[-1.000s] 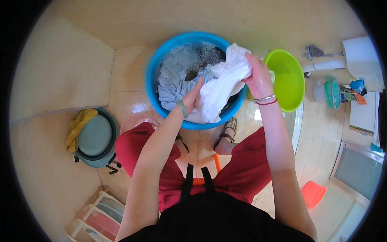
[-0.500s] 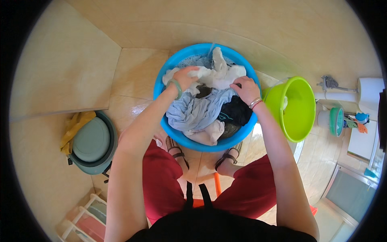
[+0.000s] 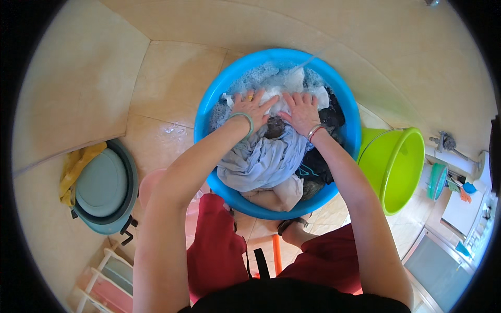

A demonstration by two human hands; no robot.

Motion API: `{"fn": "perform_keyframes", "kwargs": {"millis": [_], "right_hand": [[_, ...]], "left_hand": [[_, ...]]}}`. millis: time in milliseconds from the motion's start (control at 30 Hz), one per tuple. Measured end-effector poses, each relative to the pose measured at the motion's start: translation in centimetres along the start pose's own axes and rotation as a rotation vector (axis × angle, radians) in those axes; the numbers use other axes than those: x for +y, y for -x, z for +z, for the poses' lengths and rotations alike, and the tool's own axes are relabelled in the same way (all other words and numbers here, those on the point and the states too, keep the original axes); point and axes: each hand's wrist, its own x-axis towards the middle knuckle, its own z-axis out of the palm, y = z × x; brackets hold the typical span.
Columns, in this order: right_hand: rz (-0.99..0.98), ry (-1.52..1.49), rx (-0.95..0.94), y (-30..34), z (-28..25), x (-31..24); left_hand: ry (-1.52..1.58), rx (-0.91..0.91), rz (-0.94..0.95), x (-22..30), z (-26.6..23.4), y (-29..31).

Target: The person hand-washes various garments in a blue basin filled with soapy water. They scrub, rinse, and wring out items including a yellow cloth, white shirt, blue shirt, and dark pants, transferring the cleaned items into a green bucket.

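My left hand [image 3: 253, 108] and my right hand [image 3: 302, 113] lie side by side on wet white cloth [image 3: 275, 93], fingers spread, pressing down on it. The cloth is partly sunk in sudsy water at the far side of a round blue basin [image 3: 201, 128]. Nearer me, a bunched light blue garment [image 3: 263, 164] tops the pile. Dark clothing [image 3: 314, 166] lies to its right and a beige piece [image 3: 288, 197] at the near rim. A thin stream of water [image 3: 308, 61] runs into the basin from the far right. What lies beneath the pile is hidden.
A lime green bucket [image 3: 409, 175] stands tilted-looking right of the basin. On the left are grey-green basins [image 3: 104, 182] with a yellow cloth [image 3: 78, 169], and a white rack [image 3: 96, 279] below. A pink tub [image 3: 150, 185] shows behind my left forearm. Tiled wall [image 3: 219, 21] rises beyond.
Both hands have come together onto the white cloth and flattened. The cloth's raised part has gone down into the suds. My view has shifted, and the basin looks larger.
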Motion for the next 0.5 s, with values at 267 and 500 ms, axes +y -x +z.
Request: {"fn": "perform_keyframes", "kwargs": {"millis": [267,500], "right_hand": [[0.125,-0.116,-0.353,-4.5,5.2,0.4],[0.137,-0.102,-0.286,-4.5,8.2,1.7]], "left_hand": [[0.16,-0.143,-0.091,-1.1,1.7,-4.2],[0.81,-0.05,-0.351,-1.5,4.1,-6.7]]}}
